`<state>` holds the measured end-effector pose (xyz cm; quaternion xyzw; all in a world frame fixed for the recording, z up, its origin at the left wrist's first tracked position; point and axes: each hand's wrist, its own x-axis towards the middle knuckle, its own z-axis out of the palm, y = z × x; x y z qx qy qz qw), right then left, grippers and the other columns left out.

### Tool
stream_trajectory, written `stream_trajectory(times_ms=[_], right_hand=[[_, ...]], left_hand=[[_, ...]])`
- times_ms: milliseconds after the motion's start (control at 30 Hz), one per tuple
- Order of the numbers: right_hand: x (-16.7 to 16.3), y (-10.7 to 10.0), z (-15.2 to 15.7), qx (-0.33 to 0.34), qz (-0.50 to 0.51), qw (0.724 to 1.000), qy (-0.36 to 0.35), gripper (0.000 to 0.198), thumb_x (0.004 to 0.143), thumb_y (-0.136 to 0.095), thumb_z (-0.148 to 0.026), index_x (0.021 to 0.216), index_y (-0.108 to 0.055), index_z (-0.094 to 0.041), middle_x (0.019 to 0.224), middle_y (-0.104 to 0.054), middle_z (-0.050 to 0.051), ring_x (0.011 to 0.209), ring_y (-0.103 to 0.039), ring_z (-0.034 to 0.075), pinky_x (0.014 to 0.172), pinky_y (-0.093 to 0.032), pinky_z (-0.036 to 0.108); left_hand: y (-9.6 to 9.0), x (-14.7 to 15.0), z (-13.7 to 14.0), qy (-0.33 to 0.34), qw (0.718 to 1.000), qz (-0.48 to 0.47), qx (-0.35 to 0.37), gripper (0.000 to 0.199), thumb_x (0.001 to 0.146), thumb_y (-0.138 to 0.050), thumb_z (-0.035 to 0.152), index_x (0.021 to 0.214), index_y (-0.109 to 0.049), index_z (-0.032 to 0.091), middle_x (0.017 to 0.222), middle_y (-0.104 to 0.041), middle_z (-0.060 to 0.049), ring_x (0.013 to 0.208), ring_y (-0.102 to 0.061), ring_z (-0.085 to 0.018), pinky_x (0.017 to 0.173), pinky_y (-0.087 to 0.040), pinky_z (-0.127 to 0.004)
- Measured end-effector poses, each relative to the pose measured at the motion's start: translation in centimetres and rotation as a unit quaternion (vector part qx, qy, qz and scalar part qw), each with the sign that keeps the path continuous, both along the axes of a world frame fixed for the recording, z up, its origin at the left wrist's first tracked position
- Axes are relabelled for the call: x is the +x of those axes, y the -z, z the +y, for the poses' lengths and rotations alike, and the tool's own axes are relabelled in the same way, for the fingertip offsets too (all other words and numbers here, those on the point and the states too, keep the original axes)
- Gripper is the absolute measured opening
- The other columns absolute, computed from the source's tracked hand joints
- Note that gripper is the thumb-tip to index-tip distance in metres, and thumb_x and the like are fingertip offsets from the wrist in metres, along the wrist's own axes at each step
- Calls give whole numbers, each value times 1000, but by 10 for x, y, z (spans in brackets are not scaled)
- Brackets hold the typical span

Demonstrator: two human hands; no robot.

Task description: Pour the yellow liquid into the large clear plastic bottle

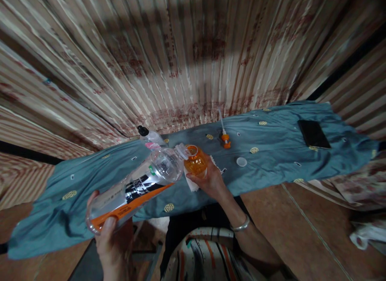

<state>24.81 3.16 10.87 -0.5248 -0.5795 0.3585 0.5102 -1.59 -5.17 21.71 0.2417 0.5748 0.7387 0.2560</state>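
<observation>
My left hand (113,236) grips the base of a large clear plastic bottle (135,192) with a silver, black and orange label. The bottle is tilted, its mouth at the rim of a small amber bottle (196,162). Fingers of my right hand (211,178) wrap round that amber bottle, which leans toward the large one. A white tissue (193,186) lies partly under my right hand. Whether liquid is flowing between the two mouths I cannot make out. An orange pump top (225,139) with a clear tube lies beyond my right hand, and a small white cap (241,162) sits to its right.
A teal patterned cloth (271,152) covers the long narrow table. Behind the large bottle stands a clear bottle with a black cap (142,131). A black phone or tablet (313,134) lies at the right end. Striped curtains (196,63) hang close behind the table.
</observation>
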Motion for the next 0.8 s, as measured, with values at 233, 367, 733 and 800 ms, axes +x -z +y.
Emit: stream_trajectory(times_ms=[233, 367, 733, 800], right_hand=[[-1, -3, 0, 3, -13, 1000, -2, 96, 86, -114, -40, 172, -72, -26, 160, -95, 18, 149, -94, 45, 130, -78, 64], [-2, -3, 1, -5, -3, 1000, -6, 97, 85, -113, -39, 172, -72, -26, 160, -94, 18, 151, -93, 45, 132, -78, 66], [-1, -6, 0, -11, 1, 1000, -4, 96, 86, -114, -42, 171, -72, -25, 159, -95, 19, 148, -94, 45, 131, -78, 67], [0, -6, 0, -7, 3, 1000, -5, 96, 86, -114, -42, 171, -73, -24, 160, -95, 20, 150, -94, 46, 132, -78, 67]], left_hand=[[-4, -3, -1, 20, 1000, 13, 6, 88, 29, -125, 78, 92, -82, 33, 92, -75, -3, 129, -80, -34, 67, -67, -22], [-6, -2, -1, 28, 999, 23, 6, 87, 32, -125, 79, 93, -83, 34, 97, -75, -2, 128, -80, -33, 71, -69, -23], [-7, -2, -2, 27, 999, 31, 10, 89, 33, -125, 79, 99, -86, 34, 109, -80, -4, 131, -79, -35, 69, -70, -25], [-7, -2, -1, 25, 999, 32, 11, 90, 32, -125, 78, 102, -88, 34, 118, -81, -4, 130, -78, -34, 67, -67, -24]])
